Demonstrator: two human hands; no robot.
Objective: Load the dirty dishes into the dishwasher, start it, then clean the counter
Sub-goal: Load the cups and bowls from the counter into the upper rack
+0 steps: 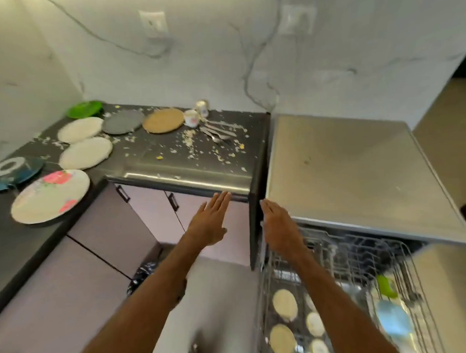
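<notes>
Marble-walled kitchen | dark counter (172, 155) crumb-strewn, plates on it | left hand (210, 222), right hand (279, 227) flat, empty

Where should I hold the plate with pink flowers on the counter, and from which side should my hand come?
Take the floral plate by its near rim, which sticks out slightly past the counter edge. It lies flat, so bring the left hand from the front, fingers under that overhang and thumb on top. This grip avoids sliding it toward the blue plate behind it.
</notes>
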